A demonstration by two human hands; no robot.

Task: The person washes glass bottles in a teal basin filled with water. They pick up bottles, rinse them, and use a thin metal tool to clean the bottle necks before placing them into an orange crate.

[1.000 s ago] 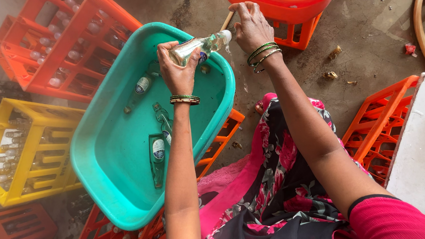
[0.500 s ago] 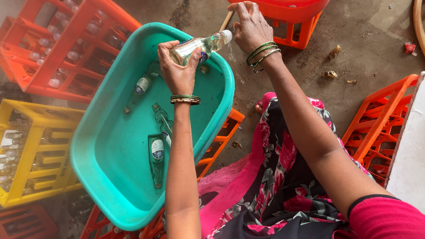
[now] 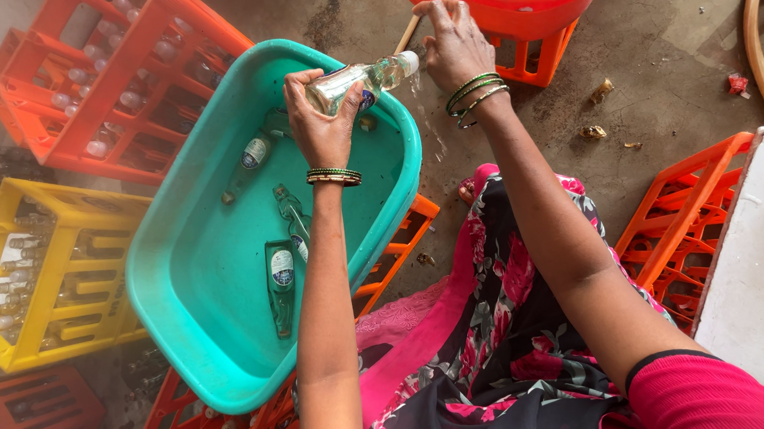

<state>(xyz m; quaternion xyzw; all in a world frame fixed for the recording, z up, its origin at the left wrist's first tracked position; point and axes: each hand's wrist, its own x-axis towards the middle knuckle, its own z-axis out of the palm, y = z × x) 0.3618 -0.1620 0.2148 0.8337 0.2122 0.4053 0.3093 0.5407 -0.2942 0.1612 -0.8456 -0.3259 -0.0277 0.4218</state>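
clear glass bottle (image 3: 358,81) in our left hand (image 3: 321,121), we are gripping it nearly level over the teal tub (image 3: 183,288), mouth pointing right, water spilling out. our right hand (image 3: 453,47) is pinching a thin wooden stick (image 3: 406,34) at the mouth; we judge we are rinsing, and next should steady the neck.

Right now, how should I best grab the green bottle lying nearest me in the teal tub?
Take the green bottle around its labelled body, coming straight down from above. It lies flat, lengthwise toward you in the teal tub, apart from the other bottles, so both sides are probably free for fingers.
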